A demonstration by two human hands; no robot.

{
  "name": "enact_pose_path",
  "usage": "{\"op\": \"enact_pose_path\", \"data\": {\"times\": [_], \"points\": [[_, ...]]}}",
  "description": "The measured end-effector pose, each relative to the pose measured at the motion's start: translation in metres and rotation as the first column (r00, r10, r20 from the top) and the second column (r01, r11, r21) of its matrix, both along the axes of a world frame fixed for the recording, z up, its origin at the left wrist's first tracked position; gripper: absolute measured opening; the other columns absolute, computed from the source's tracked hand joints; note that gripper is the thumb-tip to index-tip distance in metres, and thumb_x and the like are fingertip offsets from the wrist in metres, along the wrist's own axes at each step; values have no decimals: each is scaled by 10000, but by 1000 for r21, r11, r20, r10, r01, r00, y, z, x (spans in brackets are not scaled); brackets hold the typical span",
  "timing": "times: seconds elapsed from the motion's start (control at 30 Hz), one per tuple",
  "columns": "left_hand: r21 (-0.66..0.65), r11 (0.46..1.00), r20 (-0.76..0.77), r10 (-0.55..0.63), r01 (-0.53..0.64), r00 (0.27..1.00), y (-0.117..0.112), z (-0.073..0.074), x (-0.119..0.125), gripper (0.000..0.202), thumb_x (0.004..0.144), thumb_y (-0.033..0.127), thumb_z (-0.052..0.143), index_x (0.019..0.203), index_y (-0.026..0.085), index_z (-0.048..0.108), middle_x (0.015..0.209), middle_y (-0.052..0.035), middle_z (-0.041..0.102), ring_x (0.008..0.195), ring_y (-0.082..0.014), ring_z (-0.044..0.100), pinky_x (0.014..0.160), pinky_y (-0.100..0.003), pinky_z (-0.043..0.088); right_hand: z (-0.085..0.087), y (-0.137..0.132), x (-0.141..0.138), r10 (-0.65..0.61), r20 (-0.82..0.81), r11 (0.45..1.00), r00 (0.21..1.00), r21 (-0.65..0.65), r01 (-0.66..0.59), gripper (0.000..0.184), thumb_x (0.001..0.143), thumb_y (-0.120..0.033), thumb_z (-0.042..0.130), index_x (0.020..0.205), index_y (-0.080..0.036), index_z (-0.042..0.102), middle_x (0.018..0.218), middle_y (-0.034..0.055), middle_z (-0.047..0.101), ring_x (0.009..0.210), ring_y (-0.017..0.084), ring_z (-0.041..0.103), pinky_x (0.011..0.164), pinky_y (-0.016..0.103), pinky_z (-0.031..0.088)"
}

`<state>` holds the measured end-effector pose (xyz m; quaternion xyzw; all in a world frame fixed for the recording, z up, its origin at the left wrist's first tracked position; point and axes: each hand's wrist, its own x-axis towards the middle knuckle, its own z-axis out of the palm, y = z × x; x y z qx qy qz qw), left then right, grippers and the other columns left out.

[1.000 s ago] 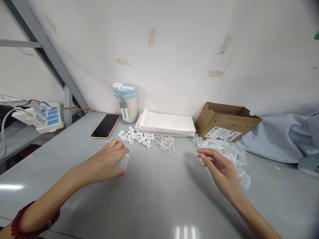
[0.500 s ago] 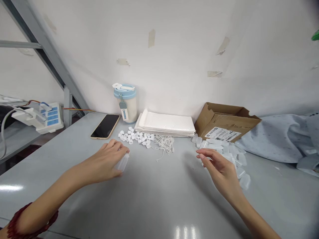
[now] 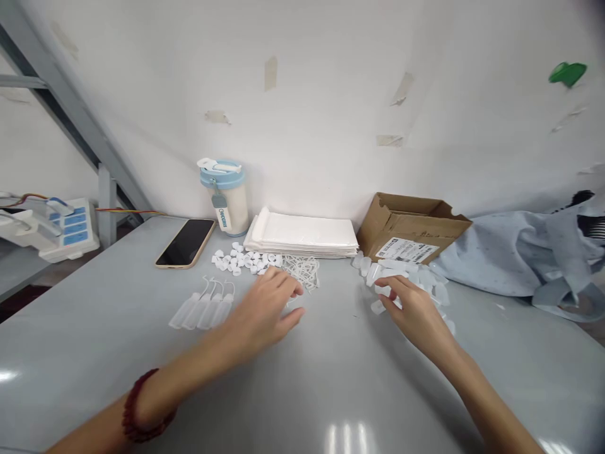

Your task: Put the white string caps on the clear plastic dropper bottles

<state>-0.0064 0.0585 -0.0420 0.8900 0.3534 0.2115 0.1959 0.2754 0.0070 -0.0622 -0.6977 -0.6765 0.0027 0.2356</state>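
Observation:
My left hand (image 3: pixel 271 306) is above the table's middle, thumb and fingers apart, with nothing visible between them. It is just in front of a tangle of thin white string loops (image 3: pixel 305 271) and a heap of small white caps (image 3: pixel 234 260). To its left lie several translucent plastic sleeves (image 3: pixel 203 310) in a row, each with a white loop at its top. My right hand (image 3: pixel 416 309) hovers at the near edge of a pile of loose translucent sleeves (image 3: pixel 423 277). Its curved fingers and thumb are apart; whether they touch a sleeve is unclear.
A stack of white padded envelopes (image 3: pixel 307 234) is against the wall, between a blue-lidded tumbler (image 3: pixel 231 202) and an open cardboard box (image 3: pixel 411 230). A phone (image 3: pixel 186 244) lies at the left, near a power strip (image 3: pixel 70 230). Pale blue cloth (image 3: pixel 496 252) is at the right.
My left hand has moved right, from the sleeve it was at to near the string loops, uncovering the row of sleeves. My right hand has come closer to the pile. The view has turned slightly right.

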Motion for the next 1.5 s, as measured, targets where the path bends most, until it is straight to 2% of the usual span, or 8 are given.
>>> {"op": "enact_pose_path", "data": {"times": [0.07, 0.2, 0.53, 0.73, 0.9, 1.2, 1.33, 1.5], "points": [[3, 999, 135, 48, -49, 990, -10, -18, 15, 103, 866, 157, 433, 812, 183, 517, 795, -41, 585, 844, -199, 493, 745, -344, 446, 1, -2, -1, 15, 36, 999, 999, -51, -14, 309, 786, -119, 417, 956, -211, 657, 929, 65, 673, 637, 180, 627, 532, 294, 453], [6, 998, 171, -56, 56, 984, -30, -41, 23, 133, 838, 102, 435, 757, 186, 498, 724, -30, 571, 762, -181, 487, 683, -324, 446, 6, -5, -7, 38, 128, 985, 991, -173, -15, 411, 704, 5, 399, 952, -190, 665, 1016, 67, 678, 802, 207, 649, 528, 276, 439], [43, 999, 180, -35, 27, 983, -23, -38, 17, 138, 846, 119, 426, 795, 187, 535, 676, -24, 570, 722, -177, 493, 656, -315, 460, -7, -8, -19, 119, 405, 989, 907, -131, -71, 424, 689, 107, 407, 855, -215, 628, 876, 87, 665, 809, 240, 587, 404, 268, 329], [49, 999, 171, 6, -14, 985, -21, -39, 15, 154, 857, 122, 411, 786, 184, 533, 693, -31, 577, 735, -182, 494, 655, -315, 457, 0, -14, -33, 207, 100, 951, 973, 211, -225, 286, 851, -41, 407, 994, -206, 593, 1008, 87, 626, 841, 195, 613, 571, 289, 501], [43, 991, 136, 123, -130, 983, -12, -44, 12, 143, 868, 149, 416, 801, 175, 539, 725, -43, 585, 781, -204, 505, 688, -347, 468, 4, -18, -45, 237, -273, 919, 933, 374, -124, 99, 867, -159, 544, 931, -219, 590, 974, 69, 585, 795, 159, 599, 617, 280, 544], [22, 972, -29, 233, -233, 972, 4, -49, 14, 123, 886, 197, 441, 820, 166, 540, 853, -82, 595, 883, -253, 486, 781, -418, 448, 3, -21, -58, 102, -756, 995, 646, 70, -75, 181, 791, -333, 655, 707, -209, 553, 948, 48, 589, 870, 184, 599, 735, 323, 508], [8, 978, -16, 210, -210, 977, 6, -51, 17, 192, 889, 147, 379, 734, 182, 488, 802, -68, 577, 829, -239, 468, 755, -403, 441, 5, -20, -64, -86, -921, 964, 379, -173, -201, 276, 751, -415, 694, 858, -206, 548, 870, 41, 660, 849, 201, 648, 793, 352, 484], [-23, 974, 47, 225, -224, 973, 0, -48, 14, 197, 914, 175, 314, 763, 191, 441, 829, -59, 542, 823, -222, 472, 740, -384, 441, 4, -20, -66, -195, -969, 920, 152, -234, -315, 440, 795, -407, 667, 1139, -184, 509, 962, 91, 700, 884, 206, 661, 849, 379, 457]]}}
